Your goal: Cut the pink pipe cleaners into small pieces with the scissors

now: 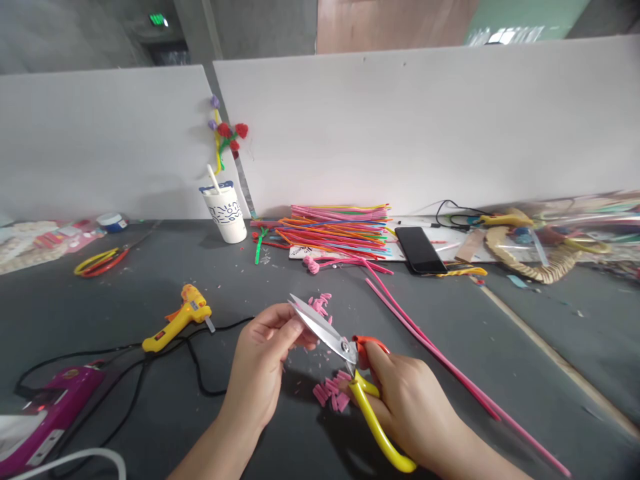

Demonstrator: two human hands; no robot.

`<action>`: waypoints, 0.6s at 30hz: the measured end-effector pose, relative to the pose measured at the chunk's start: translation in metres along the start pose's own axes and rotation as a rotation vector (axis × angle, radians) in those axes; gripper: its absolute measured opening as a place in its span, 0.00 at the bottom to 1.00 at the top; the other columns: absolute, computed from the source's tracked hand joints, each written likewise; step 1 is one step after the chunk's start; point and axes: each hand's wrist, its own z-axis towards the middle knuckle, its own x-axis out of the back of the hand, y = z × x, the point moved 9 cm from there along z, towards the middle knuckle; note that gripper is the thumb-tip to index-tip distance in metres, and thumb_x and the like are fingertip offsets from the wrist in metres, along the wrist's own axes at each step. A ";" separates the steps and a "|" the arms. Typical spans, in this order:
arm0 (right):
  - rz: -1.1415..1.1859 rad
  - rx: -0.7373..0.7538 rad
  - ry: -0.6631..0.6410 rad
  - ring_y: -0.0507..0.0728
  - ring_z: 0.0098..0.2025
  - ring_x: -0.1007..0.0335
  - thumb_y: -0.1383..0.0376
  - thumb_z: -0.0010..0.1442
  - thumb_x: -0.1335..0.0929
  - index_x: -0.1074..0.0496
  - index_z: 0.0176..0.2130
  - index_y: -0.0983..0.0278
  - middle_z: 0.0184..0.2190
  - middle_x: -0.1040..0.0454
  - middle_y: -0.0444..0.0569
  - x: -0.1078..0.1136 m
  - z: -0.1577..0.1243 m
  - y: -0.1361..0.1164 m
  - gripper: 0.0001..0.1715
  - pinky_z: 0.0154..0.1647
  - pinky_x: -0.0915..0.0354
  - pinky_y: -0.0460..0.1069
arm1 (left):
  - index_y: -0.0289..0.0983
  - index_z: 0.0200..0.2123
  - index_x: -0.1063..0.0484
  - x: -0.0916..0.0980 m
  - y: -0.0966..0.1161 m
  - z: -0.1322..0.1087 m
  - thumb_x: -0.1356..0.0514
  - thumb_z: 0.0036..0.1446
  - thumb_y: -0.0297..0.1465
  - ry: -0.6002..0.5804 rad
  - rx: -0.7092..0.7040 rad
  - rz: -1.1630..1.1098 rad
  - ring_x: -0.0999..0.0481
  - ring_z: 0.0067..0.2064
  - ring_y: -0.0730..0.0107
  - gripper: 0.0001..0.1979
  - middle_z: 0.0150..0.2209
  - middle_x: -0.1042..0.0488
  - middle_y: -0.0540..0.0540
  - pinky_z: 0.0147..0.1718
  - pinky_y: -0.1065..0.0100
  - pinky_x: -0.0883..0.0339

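Observation:
My right hand [407, 400] grips a pair of scissors [323, 331] by the red and yellow handles. The blades point up and left, and look nearly closed. My left hand [263, 363] is closed in a pinch beside the blade tips; whatever its fingers hold is hidden. Below the blades lies a pile of short pink cut pieces [330, 392], partly behind my right hand. Behind the blades is another small heap of pink bits [320, 305]. Long pink fuzzy stems [430, 343] stretch across the table to the right of my right hand.
A yellow glue gun [177, 320] with black cables lies left, near a purple power strip [55, 413]. A white cup [227, 213], a bundle of coloured stems [335, 230] and a black phone [420, 250] stand or lie towards the partition. More scissors [103, 261] lie far left.

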 end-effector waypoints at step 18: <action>0.023 0.008 0.032 0.52 0.15 0.41 0.53 0.56 0.41 0.42 0.25 0.60 0.15 0.34 0.43 0.003 -0.003 0.002 0.15 0.18 0.55 0.46 | 0.37 0.29 0.26 -0.001 0.004 0.001 0.38 0.47 0.29 -0.021 -0.023 -0.014 0.29 0.25 0.76 0.03 0.24 0.26 0.51 0.25 0.75 0.35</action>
